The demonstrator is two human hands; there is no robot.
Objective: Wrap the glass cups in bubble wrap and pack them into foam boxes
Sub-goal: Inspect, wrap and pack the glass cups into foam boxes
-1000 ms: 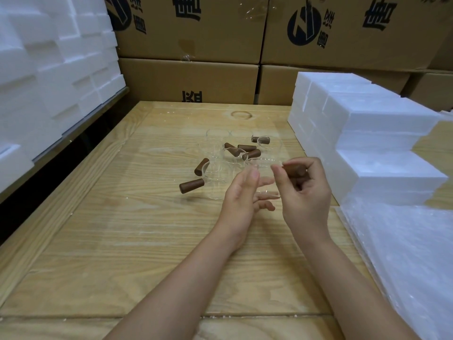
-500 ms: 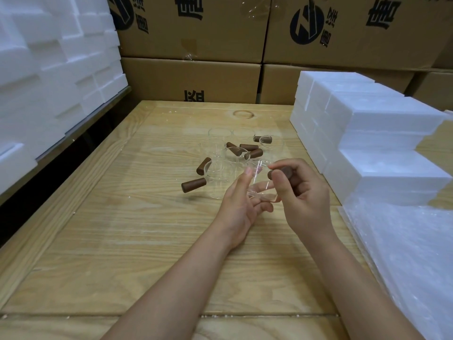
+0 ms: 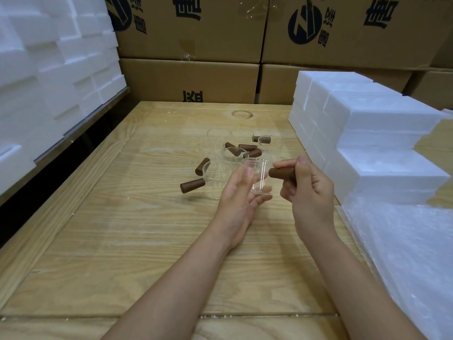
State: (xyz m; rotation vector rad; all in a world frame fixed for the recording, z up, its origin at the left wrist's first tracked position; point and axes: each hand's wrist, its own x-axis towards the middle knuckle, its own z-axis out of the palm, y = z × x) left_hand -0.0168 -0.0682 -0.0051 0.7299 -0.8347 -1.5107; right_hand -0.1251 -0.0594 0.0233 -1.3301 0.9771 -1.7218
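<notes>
Wooden table (image 3: 122, 241). We list: glass cups (image 3: 215, 143) with brown handles, clustered mid-table toward the far edge; foam boxes (image 3: 367, 133) stacked along the right edge; bubble wrap (image 3: 404, 253), near right corner.

The right hand (image 3: 308, 192) curls over the outer end of the brown handle (image 3: 279, 172) of the held cup (image 3: 257, 177), hiding that end and the palm. Whether the left hand (image 3: 241, 200) touches the cup's base cannot be told. Behind the held cup, the other cups (image 3: 215, 143) overlap and their clear rims fade into the table (image 3: 122, 229), so they cannot be counted. Far behind it, the cardboard boxes (image 3: 196, 77) are cut by the top edge, their print partly lost. Left of it the foam stack (image 3: 49, 69) runs off the left edge. To its right the bubble wrap (image 3: 404, 253) runs off the right and bottom edges.
</notes>
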